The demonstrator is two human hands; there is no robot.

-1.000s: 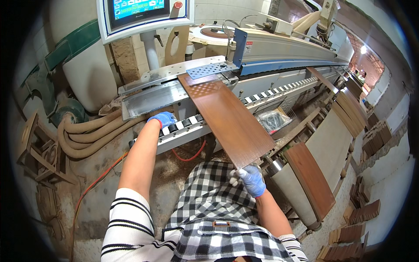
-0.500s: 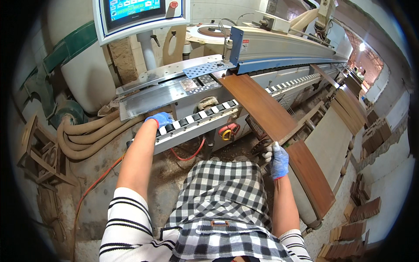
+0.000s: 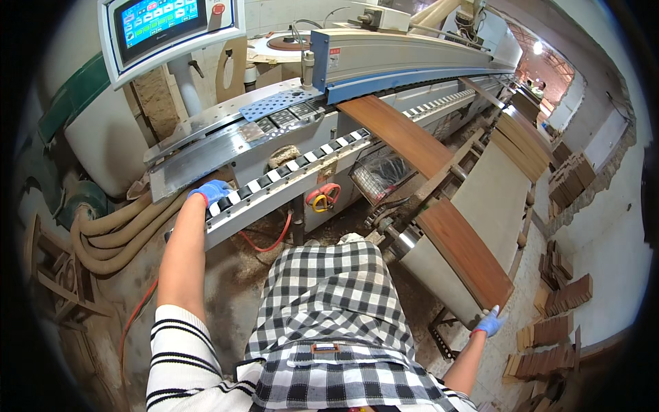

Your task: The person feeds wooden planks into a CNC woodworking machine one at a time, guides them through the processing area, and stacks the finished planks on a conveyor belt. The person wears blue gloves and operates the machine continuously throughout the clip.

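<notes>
My left hand [image 3: 213, 193], in a blue glove with a red cuff, lies over the near end of a rail of black and white rollers [image 3: 302, 163], its fingers laid out flat. At the lower right, my right hand [image 3: 489, 321], gloved in blue, is at the near corner of a brown wooden board [image 3: 467, 254] with its thumb and fingers apart. That board lies lengthwise on a pale conveyor belt [image 3: 498, 185]. Another brown board [image 3: 405, 134] reaches from under the beam of the long edge-banding machine [image 3: 405, 62] across the roller rail toward the conveyor.
A control screen [image 3: 163, 20] stands at upper left. Thick dust hoses [image 3: 130, 233] curve along the floor there. Stacked boards [image 3: 518, 147] sit farther along the conveyor. More board stacks [image 3: 566, 295] line the right floor. A red hose [image 3: 271, 240] hangs under the rail.
My right hand has moved from beside the conveyor's left side to the near end of its board. The board in the machine has shifted right. My left hand stays on the rail.
</notes>
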